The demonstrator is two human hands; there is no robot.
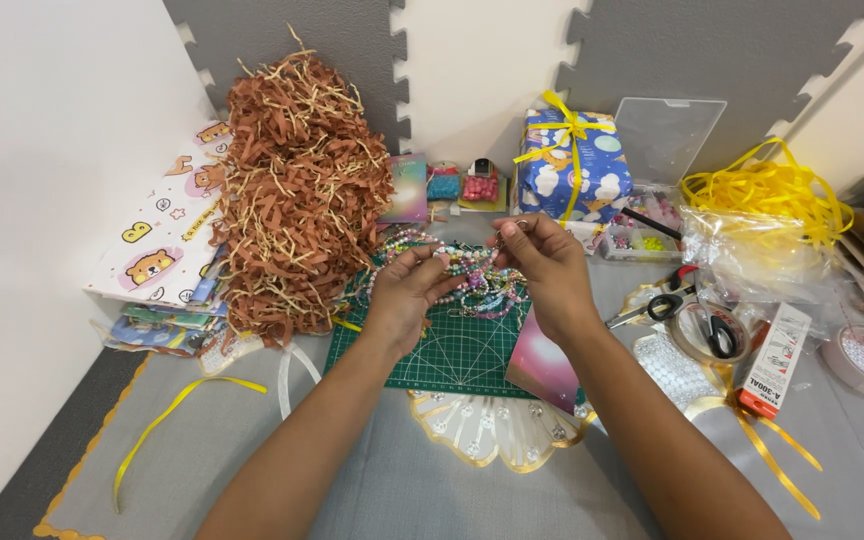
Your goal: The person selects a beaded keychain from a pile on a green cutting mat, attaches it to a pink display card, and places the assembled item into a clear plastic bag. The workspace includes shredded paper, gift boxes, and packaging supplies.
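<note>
- Head view: the left hand and right hand both pinch a tangle of bead strings, held just above the green cutting mat.
- Brown paper shreds sit left; scissors lie right; a wrapped gift box stands far.

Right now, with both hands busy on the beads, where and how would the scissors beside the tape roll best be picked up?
The scissors lie flat and closed on the table, black loop handles toward the tape roll, blades pointing left toward the right hand. Probably best to come from above at the handle end and slip fingers into the loops, since the blades are thin, flat and offer little to pinch.
</note>
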